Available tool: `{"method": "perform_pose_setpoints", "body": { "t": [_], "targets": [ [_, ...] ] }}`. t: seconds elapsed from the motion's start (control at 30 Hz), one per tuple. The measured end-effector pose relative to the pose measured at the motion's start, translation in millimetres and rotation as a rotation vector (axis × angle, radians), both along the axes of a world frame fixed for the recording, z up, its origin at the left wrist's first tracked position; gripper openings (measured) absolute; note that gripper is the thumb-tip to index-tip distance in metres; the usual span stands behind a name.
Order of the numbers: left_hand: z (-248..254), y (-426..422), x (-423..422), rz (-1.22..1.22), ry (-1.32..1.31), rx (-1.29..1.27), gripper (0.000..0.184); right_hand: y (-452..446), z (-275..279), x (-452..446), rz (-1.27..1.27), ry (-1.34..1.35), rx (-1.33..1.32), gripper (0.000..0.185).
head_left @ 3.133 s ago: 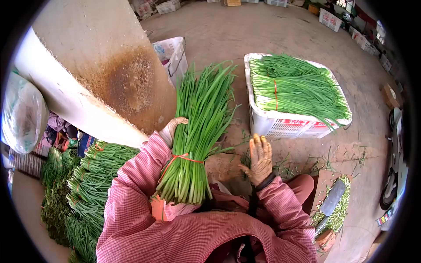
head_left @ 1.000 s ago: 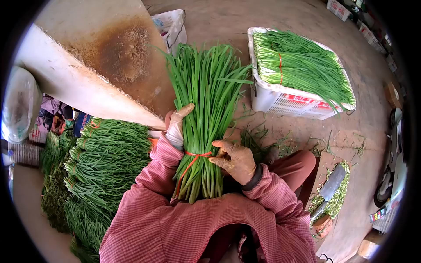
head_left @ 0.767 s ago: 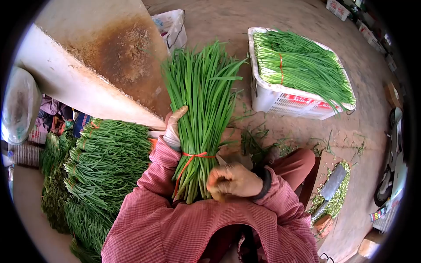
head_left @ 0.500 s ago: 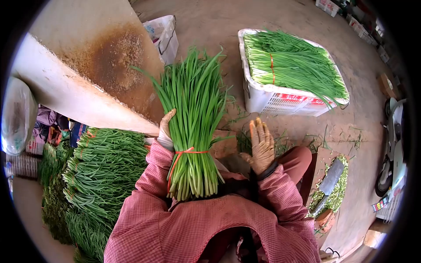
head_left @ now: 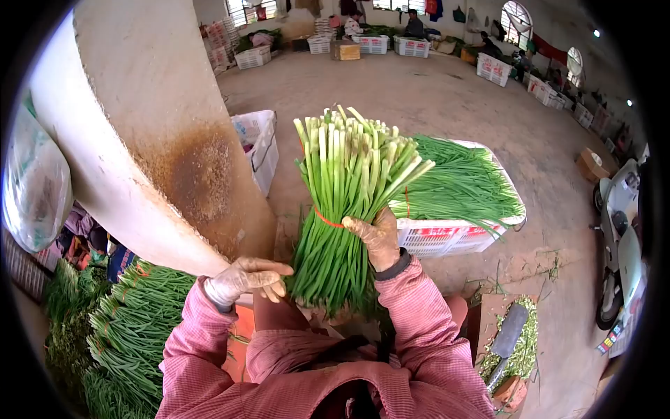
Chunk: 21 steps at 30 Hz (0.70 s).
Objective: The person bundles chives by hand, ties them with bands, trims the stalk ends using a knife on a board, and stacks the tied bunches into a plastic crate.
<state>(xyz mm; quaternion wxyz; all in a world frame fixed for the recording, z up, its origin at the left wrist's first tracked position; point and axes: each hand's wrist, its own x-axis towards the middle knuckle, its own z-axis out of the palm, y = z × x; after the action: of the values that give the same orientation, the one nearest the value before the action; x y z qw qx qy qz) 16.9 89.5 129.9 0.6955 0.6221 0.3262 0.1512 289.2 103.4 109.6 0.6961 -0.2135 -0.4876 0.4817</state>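
Observation:
My right hand (head_left: pixel 377 239), in a stained glove, grips a bundle of garlic chives (head_left: pixel 328 241) at its red tie. The bundle stands upside down before me, pale cut ends up and green leaves hanging low. On its left side, my gloved left hand (head_left: pixel 251 281) has its fingers apart, the index fingertip at the edge of the leaves; whether it touches them I cannot tell. Behind the bundle, a white crate (head_left: pixel 447 237) holds more garlic chives (head_left: pixel 464 185). To my left lies a large heap of green bundles (head_left: pixel 139 328).
A cleaver (head_left: pixel 509 332) rests on chopped trimmings on a board (head_left: pixel 481 307) at right. A stained pillar (head_left: pixel 202 167) rises at left, with a white bin (head_left: pixel 259 150) behind it. A scooter (head_left: pixel 618 244) stands far right. People (head_left: pixel 414 26) and crates (head_left: pixel 412 47) line the back wall.
The bundle has been turned over, cut ends now up. It has passed from my left hand to my right. The view has tilted up, bringing the room's far side into sight.

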Motion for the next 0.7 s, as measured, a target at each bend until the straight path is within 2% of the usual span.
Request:
{"method": "perform_pose_setpoints", "body": {
  "t": [0.03, 0.07, 0.1, 0.13, 0.17, 0.2, 0.23, 0.3, 0.37, 0.47, 0.57, 0.6, 0.63, 0.7],
  "targets": [
    [6.3, -7.0, -0.9, 0.2, -0.007, 0.186, 0.049, 4.0, -1.1, 3.5, -0.017, 0.075, -0.066, 0.06],
    [2.0, -1.8, -0.1, 0.309, -0.153, 0.301, 0.063, 4.6, -10.8, 6.0, 0.052, 0.135, -0.177, 0.058],
    [-14.7, 6.8, 16.6, 0.31, -0.158, 0.302, 0.063, -2.9, -13.7, 3.0, 0.051, 0.13, -0.175, 0.058],
    [-40.9, 14.2, 46.7, 0.362, -0.247, 0.555, 0.069, -14.3, -17.0, -4.7, 0.14, 0.211, -0.304, 0.055],
    [-50.3, 11.6, 60.4, 0.319, -0.357, 0.448, 0.074, -24.1, -17.1, -11.3, 0.224, 0.295, -0.43, 0.052],
    [-59.6, 9.2, 74.2, 0.277, -0.461, 0.335, 0.079, -37.0, -6.1, -16.0, 0.187, 0.214, -0.445, 0.05],
    [-65.7, -3.1, 77.7, 0.139, -0.562, -0.144, 0.083, -34.9, -11.6, -17.8, 0.268, 0.276, -0.438, 0.051],
    [-73.0, -14.5, 94.4, 0.166, -0.659, -0.235, 0.077, -36.7, -7.0, -12.6, 0.138, 0.059, -0.314, 0.058],
    [-81.4, -12.7, 96.8, 0.129, -0.632, -0.239, 0.081, -41.2, 7.8, -10.5, 0.108, 0.074, -0.25, 0.062],
    [-64.1, 5.5, 98.8, 0.061, -0.596, -0.143, 0.085, -32.6, 41.2, -10.5, 0.025, 0.151, -0.083, 0.069],
    [-6.5, 47.5, 75.7, -0.04, -0.527, -0.024, 0.09, -18.1, 79.5, -22.8, 0.067, 0.28, 0.013, 0.071],
    [12.3, 70.9, 60.1, -0.17, -0.422, 0.035, 0.091, -8.7, 83.5, -30.5, 0.049, 0.312, 0.061, 0.071],
    [38.5, 74.8, 47.3, -0.181, -0.336, 0.058, 0.094, -1.0, 85.8, -39.6, 0.035, 0.346, 0.111, 0.071],
    [58.8, 93.8, 8.8, -0.244, -0.155, 0.209, 0.095, -3.3, 78.0, -55.2, 0.058, 0.341, 0.145, 0.074]
  ]
}}
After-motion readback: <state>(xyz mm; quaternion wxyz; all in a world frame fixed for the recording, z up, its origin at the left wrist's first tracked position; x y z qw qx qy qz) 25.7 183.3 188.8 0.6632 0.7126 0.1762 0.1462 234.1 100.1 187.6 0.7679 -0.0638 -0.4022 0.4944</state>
